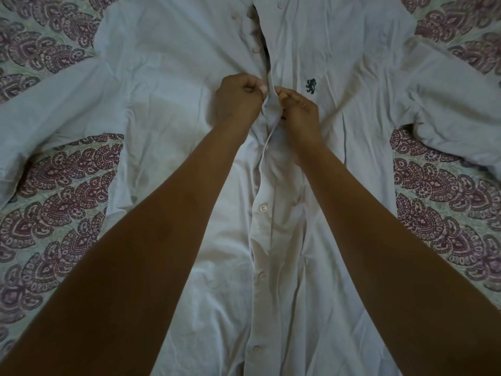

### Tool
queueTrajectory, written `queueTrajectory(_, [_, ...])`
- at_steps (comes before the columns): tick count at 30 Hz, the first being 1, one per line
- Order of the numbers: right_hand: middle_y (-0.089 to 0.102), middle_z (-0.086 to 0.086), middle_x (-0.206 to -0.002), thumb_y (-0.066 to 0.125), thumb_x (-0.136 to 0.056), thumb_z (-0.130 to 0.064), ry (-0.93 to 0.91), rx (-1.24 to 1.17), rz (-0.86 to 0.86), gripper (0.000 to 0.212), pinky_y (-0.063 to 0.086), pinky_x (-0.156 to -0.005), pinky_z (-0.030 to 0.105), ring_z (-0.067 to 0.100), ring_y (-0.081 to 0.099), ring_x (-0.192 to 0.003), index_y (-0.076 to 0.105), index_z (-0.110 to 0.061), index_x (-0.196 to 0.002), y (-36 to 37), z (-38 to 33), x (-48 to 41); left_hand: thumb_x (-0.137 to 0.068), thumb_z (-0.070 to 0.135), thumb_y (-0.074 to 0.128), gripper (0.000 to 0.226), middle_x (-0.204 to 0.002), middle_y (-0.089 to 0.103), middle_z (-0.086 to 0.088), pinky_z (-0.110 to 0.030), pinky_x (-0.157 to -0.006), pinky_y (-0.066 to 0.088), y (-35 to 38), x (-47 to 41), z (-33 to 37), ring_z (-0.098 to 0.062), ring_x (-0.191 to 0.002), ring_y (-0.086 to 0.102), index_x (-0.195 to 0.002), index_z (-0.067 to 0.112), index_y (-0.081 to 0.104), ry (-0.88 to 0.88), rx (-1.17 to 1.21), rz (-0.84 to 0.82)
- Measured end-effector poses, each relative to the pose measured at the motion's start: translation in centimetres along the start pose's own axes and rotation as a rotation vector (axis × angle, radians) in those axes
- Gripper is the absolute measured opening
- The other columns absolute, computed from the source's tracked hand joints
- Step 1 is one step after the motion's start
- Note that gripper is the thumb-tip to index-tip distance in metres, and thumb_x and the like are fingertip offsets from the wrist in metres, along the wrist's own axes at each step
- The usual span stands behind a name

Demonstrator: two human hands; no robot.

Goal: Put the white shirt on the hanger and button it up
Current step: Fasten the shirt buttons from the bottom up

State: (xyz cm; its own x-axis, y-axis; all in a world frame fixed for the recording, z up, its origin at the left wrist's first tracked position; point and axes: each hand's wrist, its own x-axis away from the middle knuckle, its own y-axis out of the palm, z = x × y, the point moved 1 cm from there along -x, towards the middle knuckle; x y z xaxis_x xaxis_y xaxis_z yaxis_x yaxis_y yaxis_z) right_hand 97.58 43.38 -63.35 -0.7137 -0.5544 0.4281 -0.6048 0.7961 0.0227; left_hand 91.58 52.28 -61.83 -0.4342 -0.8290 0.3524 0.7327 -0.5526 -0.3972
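The left grip [238,97] and right grip [301,112] each pinched the white shirt's [168,85] placket [271,119], where a slipped pinch could have skipped a buttonhole.

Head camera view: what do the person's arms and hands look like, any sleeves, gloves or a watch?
The left hand and right hand are bare, no gloves. Both forearms are uncovered down to the frame's bottom edge, no sleeves showing. No watch, bracelet or markings at either wrist.

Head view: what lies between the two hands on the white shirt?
The raised front edge of the white shirt lies between them; the left hand and right hand both pinch it. The head view shows this.
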Motion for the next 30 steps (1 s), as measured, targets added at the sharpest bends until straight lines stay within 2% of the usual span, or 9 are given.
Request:
queueTrajectory(2, [0.067,0.016,-0.107,0.047,-0.093,-0.011,0.020,0.001,-0.010,0.022,0.045,-0.102,0.043,0.028,0.062,-0.107,0.065,-0.005,-0.103,-0.1,0.0,-0.4,-0.082,0.006,0.058,0.027,-0.066,0.064,0.006,-0.030,-0.077,0.056,0.0,0.0,-0.1,-0.011,-0.068,0.061,-0.062,0.024,0.061,0.002,0.017,-0.036])
queueTrajectory(6, [0.069,0.014,-0.096,0.053,-0.089,-0.011,0.052,-0.010,0.006,0.016,0.046,-0.099,0.045,0.030,0.064,-0.101,0.069,-0.011,-0.087,-0.4,0.0,-0.9,-0.080,0.004,0.060,0.029,-0.063,0.064,0.006,-0.031,-0.075,0.057,0.1,0.0,-0.2,-0.010,-0.064,0.062,-0.060,0.025,0.062,-0.008,0.031,-0.024])
queueTrajectory(12, [0.067,0.002,-0.068,0.057,-0.086,-0.004,0.033,-0.037,-0.021,0.022,0.051,-0.085,0.033,0.018,0.062,-0.077,0.067,-0.013,-0.070,-0.6,-0.1,-1.0,-0.078,0.004,0.063,0.028,-0.068,0.068,0.001,-0.036,-0.077,0.058,-0.1,-0.2,-0.3,-0.018,-0.073,0.068,-0.061,0.026,0.065,-0.043,0.031,-0.005])
queueTrajectory(16, [0.067,0.001,-0.073,0.059,-0.082,0.002,-0.014,-0.005,-0.033,0.019,0.051,-0.089,0.031,0.011,0.063,-0.075,0.067,-0.012,-0.073,-0.5,-0.1,-1.1,-0.078,-0.001,0.060,0.030,-0.068,0.066,0.005,-0.034,-0.078,0.058,0.0,0.1,-0.1,-0.019,-0.077,0.069,-0.062,0.024,0.065,-0.050,0.028,0.003])
queueTrajectory(20, [0.067,-0.008,-0.072,0.071,-0.074,-0.014,-0.065,0.217,0.103,0.017,0.054,-0.088,0.037,0.013,0.067,-0.080,0.065,-0.028,-0.068,0.1,0.6,-1.2,-0.074,-0.005,0.061,0.026,-0.070,0.067,-0.003,-0.035,-0.078,0.058,-0.1,0.5,-0.2,-0.020,-0.075,0.067,-0.064,0.018,0.066,-0.130,0.160,-0.032])
queueTrajectory(23, [0.068,-0.007,-0.076,0.069,-0.076,-0.018,-0.119,0.316,0.194,0.006,0.055,-0.079,0.035,0.011,0.066,-0.078,0.066,-0.023,-0.078,0.9,0.5,-0.8,-0.076,-0.001,0.066,0.021,-0.064,0.066,-0.004,-0.032,-0.074,0.059,0.0,0.4,-0.3,-0.019,-0.068,0.066,-0.061,0.015,0.066,-0.205,0.287,-0.046])
queueTrajectory(27, [0.060,-0.016,-0.068,0.067,-0.080,-0.027,-0.160,0.426,0.271,0.010,0.047,-0.065,0.019,-0.002,0.058,-0.065,0.058,-0.028,-0.077,1.7,0.2,0.0,-0.082,0.004,0.067,0.009,-0.075,0.067,-0.010,-0.027,-0.075,0.058,0.1,0.1,-0.3,-0.021,-0.075,0.068,-0.074,0.007,0.064,-0.243,0.398,-0.076])
queueTrajectory(30, [0.056,-0.018,-0.066,0.067,-0.081,-0.029,-0.166,0.458,0.291,0.012,0.041,-0.062,0.016,-0.005,0.054,-0.062,0.056,-0.028,-0.077,1.9,0.2,0.3,-0.085,0.004,0.064,0.012,-0.073,0.065,-0.008,-0.024,-0.074,0.058,0.0,-0.1,-0.1,-0.016,-0.070,0.066,-0.074,0.007,0.061,-0.297,0.423,-0.088])
